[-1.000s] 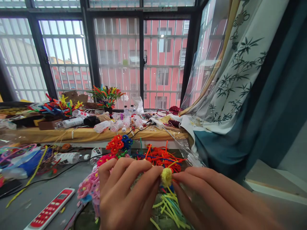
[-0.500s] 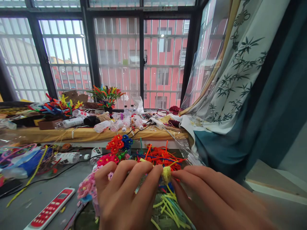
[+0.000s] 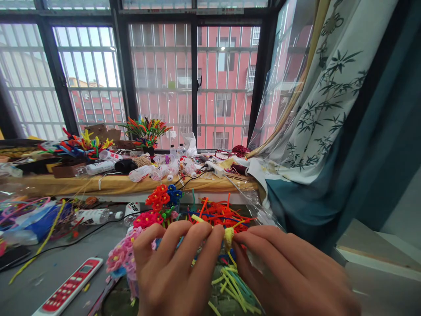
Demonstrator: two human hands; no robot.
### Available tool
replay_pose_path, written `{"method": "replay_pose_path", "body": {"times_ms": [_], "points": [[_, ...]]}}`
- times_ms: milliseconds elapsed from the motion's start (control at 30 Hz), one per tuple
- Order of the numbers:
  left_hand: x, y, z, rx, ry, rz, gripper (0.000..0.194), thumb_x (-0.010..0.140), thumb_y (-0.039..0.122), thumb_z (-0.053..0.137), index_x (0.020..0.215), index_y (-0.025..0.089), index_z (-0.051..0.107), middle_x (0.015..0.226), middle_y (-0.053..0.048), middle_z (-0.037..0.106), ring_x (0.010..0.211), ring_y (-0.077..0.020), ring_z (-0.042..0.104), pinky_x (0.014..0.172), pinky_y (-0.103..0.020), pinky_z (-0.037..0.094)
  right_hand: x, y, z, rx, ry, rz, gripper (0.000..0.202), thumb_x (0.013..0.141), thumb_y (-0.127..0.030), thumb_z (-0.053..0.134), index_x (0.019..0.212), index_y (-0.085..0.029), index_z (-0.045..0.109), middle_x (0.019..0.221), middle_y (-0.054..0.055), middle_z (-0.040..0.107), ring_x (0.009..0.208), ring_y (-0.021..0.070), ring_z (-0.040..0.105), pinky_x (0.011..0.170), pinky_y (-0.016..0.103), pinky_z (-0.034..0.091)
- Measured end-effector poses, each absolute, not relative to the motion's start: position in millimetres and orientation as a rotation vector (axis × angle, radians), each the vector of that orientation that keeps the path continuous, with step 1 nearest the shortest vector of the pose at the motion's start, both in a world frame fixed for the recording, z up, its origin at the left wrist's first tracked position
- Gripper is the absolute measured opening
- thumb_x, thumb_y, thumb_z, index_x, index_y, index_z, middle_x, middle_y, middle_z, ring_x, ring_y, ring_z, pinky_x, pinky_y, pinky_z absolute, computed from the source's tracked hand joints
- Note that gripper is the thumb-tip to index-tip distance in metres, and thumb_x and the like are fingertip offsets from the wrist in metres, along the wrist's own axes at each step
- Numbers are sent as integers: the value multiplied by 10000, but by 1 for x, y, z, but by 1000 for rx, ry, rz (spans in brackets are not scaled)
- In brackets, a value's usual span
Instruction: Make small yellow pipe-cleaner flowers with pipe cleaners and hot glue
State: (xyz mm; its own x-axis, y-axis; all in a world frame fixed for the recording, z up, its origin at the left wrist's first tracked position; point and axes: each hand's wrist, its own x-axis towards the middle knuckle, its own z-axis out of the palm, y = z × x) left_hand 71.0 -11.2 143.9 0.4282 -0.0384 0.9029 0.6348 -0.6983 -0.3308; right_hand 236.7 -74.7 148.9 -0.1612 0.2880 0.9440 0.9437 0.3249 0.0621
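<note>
A small coiled piece of yellow pipe cleaner (image 3: 229, 239) is pinched between the fingertips of both hands. From the left, my left hand (image 3: 180, 267) grips it with bent fingers; its thumb is hidden behind them. On the other side my right hand (image 3: 289, 267) pinches it between thumb and forefinger. One thin yellow end sticks out to the upper right, another hangs below. Underneath lie loose yellow-green stems (image 3: 235, 285). Behind the hands is a heap of red pipe cleaners (image 3: 220, 213).
Pink flowers (image 3: 120, 259) stand left of my left hand, with red flowers (image 3: 158, 197) behind. A red-and-white remote control (image 3: 70, 287) lies on the grey table (image 3: 82, 250). Plastic bottles (image 3: 94, 216) and a black cable are farther back. A curtain (image 3: 305, 206) hangs at the right.
Both hands have shifted slightly, the left a little to the right. The yellow coil has turned a bit between the fingertips and stays held.
</note>
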Motion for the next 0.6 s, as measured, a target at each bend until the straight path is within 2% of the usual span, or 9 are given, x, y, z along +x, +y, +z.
{"method": "replay_pose_path", "body": {"times_ms": [400, 600], "points": [[74, -12, 148, -2015, -526, -1372, 123, 843, 117, 709, 927, 206, 715, 800, 17, 758, 737, -169, 608, 776, -382, 325, 240, -70, 147, -1042, -1589, -971, 164, 846, -88, 631, 774, -204, 722, 663, 10, 750, 490, 125, 646, 445, 252, 438], [71, -9, 150, -2183, -554, -1504, 158, 809, 130, 731, 921, 234, 692, 793, 39, 727, 720, -152, 605, 759, -354, 357, 245, -76, 149, -1103, -1587, -973, 148, 900, -160, 590, 797, -197, 689, 702, -1, 742, 546, 103, 670, 495, 213, 473]]}}
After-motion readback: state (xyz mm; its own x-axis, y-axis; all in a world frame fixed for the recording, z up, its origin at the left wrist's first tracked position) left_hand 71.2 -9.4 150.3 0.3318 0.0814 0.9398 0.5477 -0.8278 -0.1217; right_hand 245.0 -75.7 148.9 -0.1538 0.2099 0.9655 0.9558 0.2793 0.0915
